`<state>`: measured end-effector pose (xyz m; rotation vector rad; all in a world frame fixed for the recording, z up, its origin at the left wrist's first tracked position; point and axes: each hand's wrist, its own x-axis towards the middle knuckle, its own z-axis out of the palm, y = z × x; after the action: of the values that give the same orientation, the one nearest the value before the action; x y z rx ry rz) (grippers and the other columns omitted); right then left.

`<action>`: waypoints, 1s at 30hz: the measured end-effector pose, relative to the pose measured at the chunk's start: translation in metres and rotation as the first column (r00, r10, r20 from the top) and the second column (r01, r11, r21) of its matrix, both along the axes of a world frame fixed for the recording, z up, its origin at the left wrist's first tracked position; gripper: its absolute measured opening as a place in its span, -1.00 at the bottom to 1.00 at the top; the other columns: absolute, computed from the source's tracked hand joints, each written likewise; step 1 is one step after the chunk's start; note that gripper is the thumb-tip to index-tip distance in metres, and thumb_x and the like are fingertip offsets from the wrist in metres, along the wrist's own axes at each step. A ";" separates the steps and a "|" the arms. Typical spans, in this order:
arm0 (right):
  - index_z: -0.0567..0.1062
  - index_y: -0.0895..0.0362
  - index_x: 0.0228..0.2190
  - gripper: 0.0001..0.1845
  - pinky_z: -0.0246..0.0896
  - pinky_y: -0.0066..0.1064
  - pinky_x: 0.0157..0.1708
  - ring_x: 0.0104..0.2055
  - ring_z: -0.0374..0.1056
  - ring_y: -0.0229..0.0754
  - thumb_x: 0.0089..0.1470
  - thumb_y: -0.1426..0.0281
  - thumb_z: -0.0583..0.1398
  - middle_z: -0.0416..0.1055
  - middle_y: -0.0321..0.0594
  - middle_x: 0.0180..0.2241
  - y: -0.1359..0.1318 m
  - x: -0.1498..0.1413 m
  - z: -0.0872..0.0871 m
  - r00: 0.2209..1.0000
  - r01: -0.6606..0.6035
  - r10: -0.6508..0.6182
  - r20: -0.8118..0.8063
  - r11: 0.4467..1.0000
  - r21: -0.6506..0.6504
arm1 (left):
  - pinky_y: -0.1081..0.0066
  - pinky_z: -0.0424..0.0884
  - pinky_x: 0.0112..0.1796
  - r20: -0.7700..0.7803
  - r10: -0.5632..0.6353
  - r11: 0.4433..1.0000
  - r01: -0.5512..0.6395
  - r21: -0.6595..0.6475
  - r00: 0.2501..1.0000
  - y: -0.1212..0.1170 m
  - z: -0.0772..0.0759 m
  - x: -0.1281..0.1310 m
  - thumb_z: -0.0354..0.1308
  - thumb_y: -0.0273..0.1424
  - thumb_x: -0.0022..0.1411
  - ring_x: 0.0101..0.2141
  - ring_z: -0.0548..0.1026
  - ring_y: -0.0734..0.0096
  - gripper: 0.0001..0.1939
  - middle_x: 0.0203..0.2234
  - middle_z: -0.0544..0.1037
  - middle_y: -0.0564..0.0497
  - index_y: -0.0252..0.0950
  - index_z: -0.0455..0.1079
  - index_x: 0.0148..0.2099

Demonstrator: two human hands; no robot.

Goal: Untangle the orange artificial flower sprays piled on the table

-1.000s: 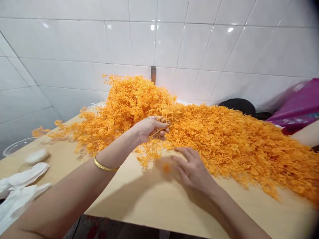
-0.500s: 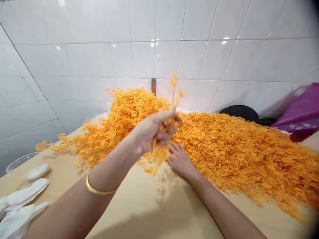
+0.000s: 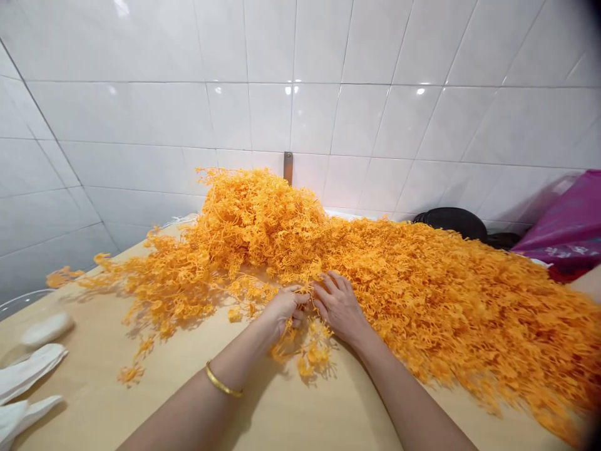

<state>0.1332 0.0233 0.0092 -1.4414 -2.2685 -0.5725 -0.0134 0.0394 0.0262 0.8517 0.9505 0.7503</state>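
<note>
A heap of orange sprigs with thin stems and frilly, flower-like ends [image 3: 446,288] covers much of the wooden table. My left hand [image 3: 285,308], with a gold bangle on its wrist, is closed around the stems of a small bunch of orange sprigs [image 3: 313,354], whose frilly ends hang toward me. My right hand [image 3: 342,307] lies palm down at the heap's near edge, its bent fingers apart and touching the sprigs beside my left fingertips. The undersides of its fingers are hidden.
White gloves [image 3: 30,376] and a whitish rounded object [image 3: 47,329] lie at the left, near a clear rim [image 3: 23,300]. Behind the heap are a tiled wall [image 3: 366,119], black round items [image 3: 453,220] and purple cloth [image 3: 558,219]. Part of another person's arm [image 3: 586,285] shows at right.
My left hand lifted the bunch of orange sprigs, then lowered it to the table beside my right hand. My right hand moved forward to the heap's edge.
</note>
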 end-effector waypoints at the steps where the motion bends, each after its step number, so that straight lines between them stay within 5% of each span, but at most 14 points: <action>1: 0.34 0.11 -0.13 -0.67 -0.15 -0.16 -0.02 0.06 -0.07 -0.01 0.05 0.36 0.00 0.17 -0.13 0.00 -0.001 0.001 0.001 1.000 0.009 -0.009 -0.007 1.000 0.016 | 0.62 -0.13 -0.77 -0.026 0.043 0.999 -0.043 0.004 0.999 0.000 -0.001 0.002 0.08 -0.52 -0.01 -0.83 0.01 0.70 -0.58 -0.77 0.18 0.25 -0.26 0.06 -0.08; 7: 0.42 0.12 -0.28 -0.76 -0.05 -0.17 -0.14 -0.05 0.03 0.00 0.04 0.40 0.00 0.25 -0.14 -0.07 -0.008 0.003 0.011 0.990 0.091 -0.086 -0.112 0.995 0.040 | 0.60 0.13 -0.71 0.149 0.029 0.999 -0.034 0.030 0.988 -0.002 -0.001 0.004 0.11 -0.50 -0.03 -0.74 0.24 0.64 -0.88 -0.70 0.31 0.12 -0.34 0.22 -0.39; 12: 0.42 0.13 -0.35 -0.74 0.02 -0.26 -0.21 -0.20 0.14 -0.10 0.07 0.39 -0.04 0.34 -0.12 -0.28 -0.008 0.004 0.012 0.915 0.087 -0.064 -0.398 0.995 0.041 | 0.50 0.36 -0.45 0.238 0.053 0.996 -0.067 0.052 0.970 0.002 -0.002 -0.005 0.09 -0.61 -0.09 -0.48 0.45 0.46 -0.90 -0.52 0.46 -0.04 -0.37 0.27 -0.44; 16: 0.39 0.15 -0.35 -0.70 0.12 -0.32 -0.29 -0.32 0.23 -0.17 0.09 0.30 -0.07 0.35 -0.16 -0.40 -0.004 0.005 0.011 0.679 -0.021 0.007 -0.735 1.000 -0.010 | 0.57 0.22 -0.65 0.096 0.054 0.990 -0.066 0.122 0.994 0.002 -0.007 -0.003 0.00 -0.72 -0.18 -0.66 0.37 0.53 -0.76 -0.64 0.43 0.04 -0.34 0.25 -0.42; 20: 0.25 0.17 -0.10 -0.55 0.20 -0.39 -0.39 -0.36 0.29 -0.21 0.00 0.19 0.03 0.34 -0.13 -0.29 -0.006 0.000 0.014 0.426 -0.219 -0.056 -0.903 0.962 -0.163 | 0.62 -0.05 -0.74 -0.003 0.068 0.963 -0.064 0.261 0.998 -0.005 -0.010 0.006 -0.08 -0.73 -0.21 -0.79 0.13 0.67 -0.75 -0.76 0.31 0.14 -0.33 0.24 -0.49; 23: 0.23 0.16 -0.05 -0.44 0.18 -0.45 -0.48 -0.42 0.28 -0.25 -0.10 0.20 0.13 0.35 -0.16 -0.28 -0.011 -0.008 0.017 0.486 -0.259 -0.075 -0.871 0.939 -0.225 | 0.61 0.01 -0.70 -0.019 0.039 0.934 -0.029 0.355 0.999 -0.010 -0.010 0.008 -0.06 -0.71 -0.20 -0.74 0.15 0.66 -0.77 -0.74 0.28 0.15 -0.33 0.27 -0.50; 27: 0.40 0.13 -0.29 -0.72 0.13 -0.46 -0.51 -0.50 0.24 -0.28 -0.02 0.26 0.06 0.38 -0.25 -0.43 -0.015 -0.015 0.018 0.555 -0.190 -0.071 -0.829 0.959 -0.210 | 0.58 0.06 -0.67 -0.019 -0.114 0.932 0.113 0.344 0.993 -0.013 -0.011 0.004 0.07 -0.55 -0.12 -0.69 0.22 0.62 -0.83 -0.69 0.29 0.15 -0.31 0.30 -0.37; 30: 0.42 0.13 -0.34 -0.77 0.17 -0.43 -0.44 -0.43 0.28 -0.24 -0.01 0.31 0.04 0.39 -0.25 -0.43 -0.015 -0.016 0.017 0.548 -0.257 -0.020 -0.836 0.947 -0.191 | 0.56 0.09 -0.66 0.060 -0.104 0.955 0.083 0.283 0.993 -0.009 -0.014 0.002 0.12 -0.33 -0.06 -0.67 0.27 0.58 -0.81 -0.68 0.31 0.10 -0.34 0.28 -0.39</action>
<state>0.1176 0.0082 0.0264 -1.2533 -1.6419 0.4800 -0.0113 0.0305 0.0126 1.1012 0.7415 0.8409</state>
